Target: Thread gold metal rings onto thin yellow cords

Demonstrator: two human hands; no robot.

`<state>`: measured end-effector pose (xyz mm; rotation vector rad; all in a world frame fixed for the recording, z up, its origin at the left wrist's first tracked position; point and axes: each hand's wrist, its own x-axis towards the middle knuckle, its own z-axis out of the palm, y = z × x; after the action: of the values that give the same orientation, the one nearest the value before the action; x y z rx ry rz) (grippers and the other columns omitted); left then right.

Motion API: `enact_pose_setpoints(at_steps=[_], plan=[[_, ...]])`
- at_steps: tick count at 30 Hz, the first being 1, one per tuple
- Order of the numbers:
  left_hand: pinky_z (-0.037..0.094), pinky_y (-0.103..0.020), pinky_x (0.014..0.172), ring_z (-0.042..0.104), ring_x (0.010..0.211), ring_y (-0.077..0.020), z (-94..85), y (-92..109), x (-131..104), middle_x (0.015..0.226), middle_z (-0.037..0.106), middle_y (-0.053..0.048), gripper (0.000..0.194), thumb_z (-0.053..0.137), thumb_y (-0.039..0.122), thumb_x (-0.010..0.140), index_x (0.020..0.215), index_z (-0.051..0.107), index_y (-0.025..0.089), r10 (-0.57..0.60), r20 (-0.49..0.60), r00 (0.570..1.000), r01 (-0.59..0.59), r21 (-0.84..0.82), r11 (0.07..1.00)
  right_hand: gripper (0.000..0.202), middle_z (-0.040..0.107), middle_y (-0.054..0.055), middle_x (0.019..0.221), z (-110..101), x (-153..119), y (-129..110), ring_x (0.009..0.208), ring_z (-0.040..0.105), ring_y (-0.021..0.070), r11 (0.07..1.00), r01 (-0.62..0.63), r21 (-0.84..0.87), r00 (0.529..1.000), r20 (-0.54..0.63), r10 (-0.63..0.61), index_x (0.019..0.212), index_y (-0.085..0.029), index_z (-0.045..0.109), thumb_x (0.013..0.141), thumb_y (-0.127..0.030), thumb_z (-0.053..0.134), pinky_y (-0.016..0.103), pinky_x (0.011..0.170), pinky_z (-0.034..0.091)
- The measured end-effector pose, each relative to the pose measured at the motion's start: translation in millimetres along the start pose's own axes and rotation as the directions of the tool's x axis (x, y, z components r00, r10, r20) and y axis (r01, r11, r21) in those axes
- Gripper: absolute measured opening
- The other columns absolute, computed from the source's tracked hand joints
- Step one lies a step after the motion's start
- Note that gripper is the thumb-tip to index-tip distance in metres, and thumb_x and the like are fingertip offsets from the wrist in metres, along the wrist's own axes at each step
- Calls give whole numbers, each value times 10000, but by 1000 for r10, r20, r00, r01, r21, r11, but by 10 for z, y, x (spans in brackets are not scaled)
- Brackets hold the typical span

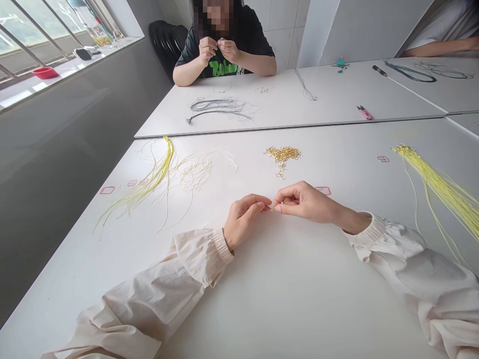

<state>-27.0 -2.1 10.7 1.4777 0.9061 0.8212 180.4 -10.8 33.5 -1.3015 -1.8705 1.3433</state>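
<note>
My left hand [245, 217] and my right hand [301, 202] meet fingertip to fingertip just above the white table. Both pinch a thin yellowish cord [272, 209], of which only a short bit shows between the fingers. Whether a small metal piece is held with it, I cannot tell. Just beyond my hands lies a pile of small gold metal fittings [283, 153], a few strewn toward me. On the left is a loose bundle of yellow cords [164, 167] beside pale tangled strands [196, 169]. A thicker yellow cord bundle [441, 182] lies to the right of my right hand.
Across the table seam [299, 126], a person in a black shirt [258, 37] works with raised hands. Dark cords [220, 107], pink thread snips [364, 112] and a black-handled tool [379, 71] lie on that side. Another person's arm [441, 48] rests at far right.
</note>
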Motion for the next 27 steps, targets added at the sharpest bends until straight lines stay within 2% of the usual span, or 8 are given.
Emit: enact_pose_setpoints(at_steps=[3,5,7,9,12,17,23,27], plan=[[492,-290,824,628,895,-197,-22,60,25,971,722,-76,253,520,264,878,899,751,163,-13,-3,1000,13,121,993,190,267,-45,561,10,-4,11,527,258,93,1000,-1,-15,1000,-7,1,775,-186,684,851,-336,596,264,506,244],[472,-259,649,593,705,-158,-41,122,40,880,730,-64,251,518,256,861,844,752,167,-86,68,994,75,159,984,193,260,-43,562,16,-13,10,520,249,91,999,7,-48,1000,-16,-8,771,-190,681,856,-337,589,262,497,229],[396,-237,493,490,529,-114,-58,188,52,808,729,-59,251,515,251,845,816,748,164,-172,142,975,149,157,976,194,260,-40,566,19,-26,0,519,247,91,996,17,-82,999,-26,-19,763,-191,676,858,-330,580,260,493,220],[365,-227,438,445,465,-94,-68,242,63,793,734,-67,248,520,250,834,819,749,156,-230,171,958,208,141,968,189,271,-36,573,20,-38,-16,526,258,93,993,24,-117,999,-36,-29,750,-191,663,858,-316,571,260,498,229],[429,-228,468,534,509,-117,-70,287,82,777,731,-86,233,544,248,816,777,748,141,-278,191,941,257,129,958,172,282,-34,581,21,-46,-37,539,276,96,985,39,-170,998,-49,-48,730,-190,641,850,-288,566,261,512,250],[504,-251,601,587,625,-150,-66,289,112,681,679,-77,238,564,233,814,651,708,139,-254,215,943,228,140,964,155,290,-32,589,24,-50,-46,549,285,101,981,48,-187,998,-25,-53,737,-192,643,844,-261,556,265,521,256],[445,-230,488,561,552,-134,-94,251,105,642,653,-64,258,640,340,819,668,699,139,-203,265,943,156,188,970,171,300,-31,578,18,-56,-44,547,283,104,982,48,-183,999,-13,-51,733,-193,647,847,-286,559,268,522,253],[449,-236,515,555,562,-130,-106,217,89,650,658,-63,276,640,363,837,693,712,138,-153,256,954,105,190,976,178,335,-29,577,1,-54,-56,547,304,102,988,42,-150,999,-15,-44,755,-192,670,855,-300,571,265,522,259]])
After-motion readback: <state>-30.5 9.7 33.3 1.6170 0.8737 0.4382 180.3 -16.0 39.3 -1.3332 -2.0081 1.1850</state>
